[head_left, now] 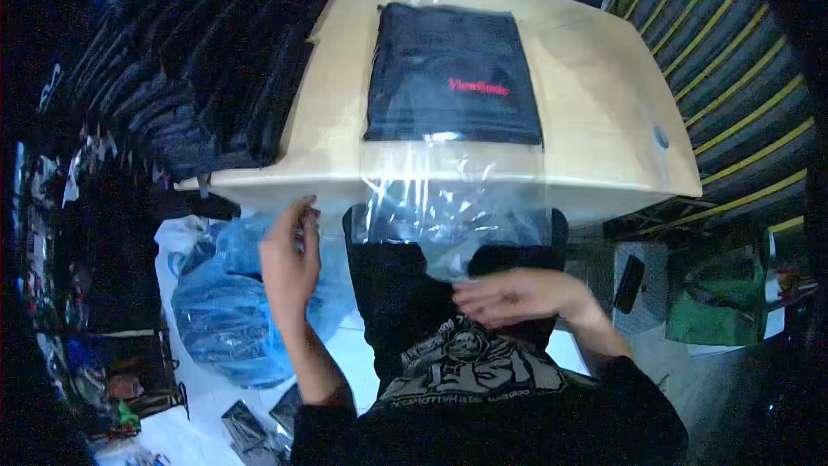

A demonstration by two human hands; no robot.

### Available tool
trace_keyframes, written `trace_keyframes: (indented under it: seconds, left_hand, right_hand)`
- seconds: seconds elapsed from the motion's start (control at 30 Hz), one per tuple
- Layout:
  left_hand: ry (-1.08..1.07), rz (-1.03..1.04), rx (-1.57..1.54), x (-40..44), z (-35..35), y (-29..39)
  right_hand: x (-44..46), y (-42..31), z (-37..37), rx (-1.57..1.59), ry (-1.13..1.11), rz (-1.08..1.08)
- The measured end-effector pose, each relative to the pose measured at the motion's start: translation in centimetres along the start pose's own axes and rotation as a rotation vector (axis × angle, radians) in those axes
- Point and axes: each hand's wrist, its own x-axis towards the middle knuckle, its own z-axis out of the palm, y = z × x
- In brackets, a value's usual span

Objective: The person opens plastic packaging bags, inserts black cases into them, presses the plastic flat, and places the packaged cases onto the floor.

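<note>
A flat black pouch [457,47] with red "ViewSonic" lettering lies on the table. It is inside a clear plastic bag [457,198], whose loose end hangs over the near edge toward my lap. My left hand [291,259] is raised just left of the bag, below the table edge, with its fingers stretched out and nothing visible in them. Close to my chest, my right hand [513,295] has its fingers drawn together by the bag's lower end. A small pale glint shows above those fingertips; motion blur hides what they hold.
Dark pouches [233,60] are piled at the table's left side. Blue plastic bags [228,319] stand on the floor at lower left. Yellow-striped dark slats [733,78] rise at the right, above a green bag [720,298]. The table [604,112] has a curved far edge.
</note>
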Motion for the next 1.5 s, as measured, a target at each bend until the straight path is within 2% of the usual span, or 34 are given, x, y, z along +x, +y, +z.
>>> trace_keyframes:
  seconds: [0.03,0.07,0.1,0.13,0.2,0.23,0.3,0.37,0.4,0.43,0.5,0.63,0.73,0.83,1.1,1.23,1.27,1.3,1.37,1.5]
  left_hand:
    - [0.097,0.151,-0.072,1.9,0.0,1.0]
    - [0.058,0.123,-0.218,4.2,0.3,3.2]
    - [0.042,0.341,-0.114,7.4,0.9,4.2]
    - [0.014,0.407,0.02,10.3,1.6,6.4]
    - [0.086,0.597,0.043,17.5,5.1,9.2]
    - [0.147,0.574,0.099,20.6,7.4,10.7]
    - [0.155,0.53,0.266,28.3,13.8,9.1]
    - [0.051,0.416,0.408,31.6,16.8,8.2]
    - [-0.034,0.341,0.47,32.6,17.5,7.7]
    - [-0.073,0.276,0.513,33.8,19.3,5.8]
    - [-0.164,0.165,0.437,33.6,21.0,4.1]
    - [-0.165,0.164,0.415,32.7,22.0,3.6]
    - [-0.184,0.141,0.379,32.0,21.3,3.7]
    - [-0.119,0.18,0.387,32.5,22.6,2.3]
    - [-0.214,0.091,0.424,32.4,21.7,3.3]
    - [-0.248,0.214,0.374,34.6,22.5,1.6]
    - [-0.335,0.171,0.357,36.0,22.6,1.5]
    - [-0.389,0.06,0.362,35.4,20.3,4.1]
    - [-0.165,0.149,0.436,35.7,19.9,5.7]
    - [-0.224,0.162,0.441,37.8,21.9,4.0]
  right_hand:
    - [-2.1,-6.2,0.0,-0.279,-0.283,0.114]
    - [-3.4,-9.9,-1.0,-0.247,-0.327,0.083]
    - [-3.9,-12.5,-2.7,-0.216,-0.372,0.052]
    - [-2.9,-14.4,-5.1,-0.392,-0.022,-0.041]
    - [1.6,-19.1,-10.5,-0.715,0.685,-0.23]
    - [3.9,-20.4,-14.0,-0.84,0.914,-0.265]
    - [8.7,-20.4,-22.9,-1.1,1.214,-0.188]
    - [12.1,-18.6,-29.4,-1.261,1.354,0.062]
    - [13.2,-17.3,-30.8,-1.3,1.381,0.185]
    - [13.6,-17.2,-30.3,-1.233,1.366,0.423]
    - [14.3,-15.3,-31.5,-1.217,1.38,0.546]
    - [13.9,-13.5,-32.0,-1.195,1.351,0.53]
    - [14.2,-12.3,-31.6,-1.313,1.434,0.496]
    - [14.4,-12.3,-31.5,-1.309,1.412,0.512]
    - [14.2,-12.6,-31.3,-1.287,1.413,0.544]
    - [14.4,-13.1,-32.6,-1.211,1.333,0.582]
    - [14.2,-13.9,-32.8,-1.154,1.29,0.614]
    - [14.0,-14.9,-33.2,-1.097,1.243,0.628]
    - [14.4,-15.6,-34.1,-1.067,1.333,0.573]
    - [15.2,-14.1,-34.9,-1.142,1.449,0.546]
